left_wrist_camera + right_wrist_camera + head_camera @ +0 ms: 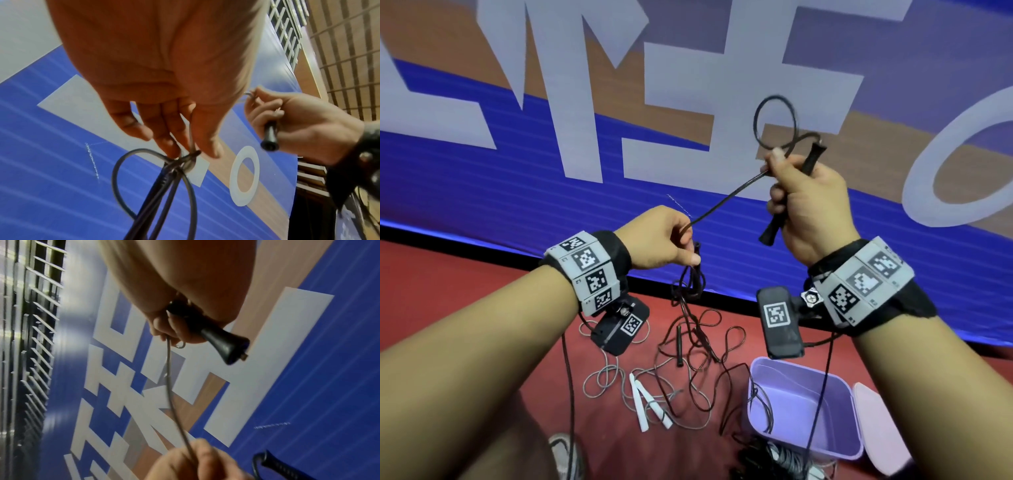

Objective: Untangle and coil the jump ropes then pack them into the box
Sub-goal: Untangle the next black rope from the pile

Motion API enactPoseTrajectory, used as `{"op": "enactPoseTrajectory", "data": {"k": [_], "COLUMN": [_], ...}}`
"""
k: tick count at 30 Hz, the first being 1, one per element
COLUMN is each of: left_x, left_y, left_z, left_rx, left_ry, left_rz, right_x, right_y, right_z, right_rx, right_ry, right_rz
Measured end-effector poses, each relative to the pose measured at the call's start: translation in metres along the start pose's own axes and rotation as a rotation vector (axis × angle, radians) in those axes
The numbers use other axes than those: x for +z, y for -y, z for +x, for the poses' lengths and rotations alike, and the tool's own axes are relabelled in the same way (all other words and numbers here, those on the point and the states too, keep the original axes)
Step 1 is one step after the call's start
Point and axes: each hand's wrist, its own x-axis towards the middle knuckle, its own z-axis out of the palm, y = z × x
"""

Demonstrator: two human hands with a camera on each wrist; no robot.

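Observation:
My right hand (808, 202) is raised and grips a black jump-rope handle (812, 161), with the rope's first loop (774, 121) pinched under its thumb. The black cord (726, 202) runs down-left to my left hand (664, 240), which pinches it between thumb and fingers (174, 146). Below that hand a second black handle (697, 274) and knotted loops hang toward a tangle of black rope (698, 359) on the red floor. A white-handled grey rope (643, 401) lies left of the tangle. The purple box (804, 404) stands open at lower right.
A pale lid (876, 428) lies right of the box. More coiled ropes (774, 459) pile up in front of the box. A shoe (565, 452) shows at the bottom left. A blue banner wall (482, 171) with large white letters rises behind the floor.

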Motion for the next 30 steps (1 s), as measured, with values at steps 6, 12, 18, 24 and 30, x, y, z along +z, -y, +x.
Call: {"op": "enactPoseTrajectory", "data": {"k": [6, 12, 18, 24, 30], "left_x": [0.002, 0.002, -0.003, 0.014, 0.012], "left_y": [-0.009, -0.018, -0.008, -0.005, -0.009], "left_z": [-0.007, -0.006, -0.009, -0.019, -0.018], "left_rx": [-0.027, -0.019, -0.037, 0.039, 0.050], "left_ry": [-0.129, -0.226, -0.242, -0.023, -0.041], "left_rz": [-0.406, -0.592, -0.366, -0.245, -0.457], "right_x": [0.007, 0.017, 0.021, 0.019, 0.009], "right_y": [-0.054, -0.070, -0.051, -0.041, -0.038], "right_z": [-0.025, -0.042, -0.028, -0.021, -0.013], "right_rx": [0.290, 0.277, 0.301, 0.321, 0.235], "right_ry": [0.241, 0.416, 0.289, 0.233, 0.148], "right_rz": [-0.359, -0.483, -0.213, -0.061, -0.192]}}
